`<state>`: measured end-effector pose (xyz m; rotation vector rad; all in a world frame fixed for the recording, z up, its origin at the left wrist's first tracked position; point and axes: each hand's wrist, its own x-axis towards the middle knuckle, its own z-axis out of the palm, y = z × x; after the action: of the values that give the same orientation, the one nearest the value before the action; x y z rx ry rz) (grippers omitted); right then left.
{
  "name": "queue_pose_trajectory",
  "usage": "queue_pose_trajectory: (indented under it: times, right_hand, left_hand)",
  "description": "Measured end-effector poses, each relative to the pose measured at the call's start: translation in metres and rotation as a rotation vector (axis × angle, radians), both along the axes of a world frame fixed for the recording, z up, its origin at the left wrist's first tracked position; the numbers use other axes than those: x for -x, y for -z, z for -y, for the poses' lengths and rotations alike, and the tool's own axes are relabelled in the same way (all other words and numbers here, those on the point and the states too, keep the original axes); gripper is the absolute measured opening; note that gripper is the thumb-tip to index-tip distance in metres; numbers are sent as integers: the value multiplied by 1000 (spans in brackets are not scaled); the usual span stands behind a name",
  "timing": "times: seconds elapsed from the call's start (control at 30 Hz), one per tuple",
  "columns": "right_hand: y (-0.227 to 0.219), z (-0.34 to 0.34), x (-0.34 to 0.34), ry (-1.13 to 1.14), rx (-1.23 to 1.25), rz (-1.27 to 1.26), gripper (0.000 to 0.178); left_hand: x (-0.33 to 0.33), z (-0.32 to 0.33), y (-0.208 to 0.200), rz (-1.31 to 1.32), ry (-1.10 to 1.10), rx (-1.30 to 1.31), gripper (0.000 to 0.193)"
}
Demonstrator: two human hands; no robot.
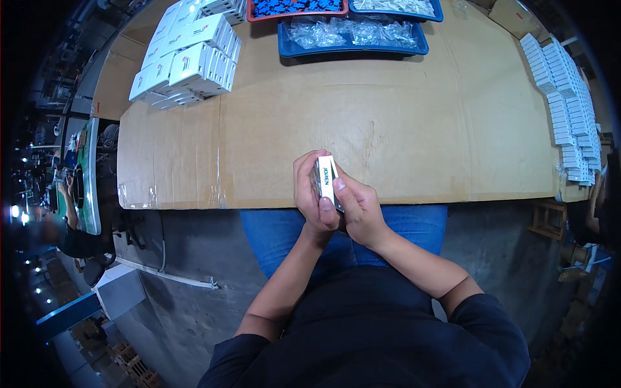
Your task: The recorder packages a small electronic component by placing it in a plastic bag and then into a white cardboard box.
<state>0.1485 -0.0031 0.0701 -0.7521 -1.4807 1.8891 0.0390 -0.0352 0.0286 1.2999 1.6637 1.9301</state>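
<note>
White box (326, 181) is between your two hands, above the near edge of the bench (323, 123) and in front of your body, its narrow printed face turned up toward you. You grip it from both sides: your left hand (309, 191) wraps its left side, fingers curled around the far end and thumb pressed by the near end, while your right hand (362, 205) closes on its right side with the thumb laid along the edge. Your palms hide most of its lower part, so you cannot tell whether anything else sits inside your grasp.

Ahead of you, cardboard covers the bench. Near its far side stands a blue tray (354, 50) of clear plastic packets (381, 33); just behind it are a red tray (297, 17) of small blue and dark pieces (294, 7) and another blue tray (435, 11) filled with white pieces (401, 6). To your far left, white cartons (187, 61) are piled in tiers. To your far right, smaller white boxes (564, 107) stand in tall stacks along the bench's side. Below the near edge show your blue jeans (259, 236) and the grey floor (194, 242).
</note>
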Motion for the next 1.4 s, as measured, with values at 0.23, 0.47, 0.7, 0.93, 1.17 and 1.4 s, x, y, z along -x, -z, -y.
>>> queue_pose_trajectory:
  times: [0.23,0.47,0.7,0.93,1.17,1.4]
  right_hand:
    - [-1,-6,5,66,-20,29,54]
    - [0,-42,-15,-90,291,95,53]
    - [-1,-56,-22,20,-855,167,84]
    - [-5,-76,-24,-31,-1141,214,82]
    - [16,-76,-15,94,-1213,22,83]
    - [27,-71,-17,107,-1039,-66,84]
  left_hand:
    - [-1,-4,-4,71,18,59,96]
    - [-2,-7,-15,277,282,122,114]
    - [-4,-12,-34,858,318,205,82]
    - [-14,-9,-62,1177,481,377,76]
    - [-17,-9,-64,1155,452,374,71]
    - [-17,-5,-60,1169,462,405,71]
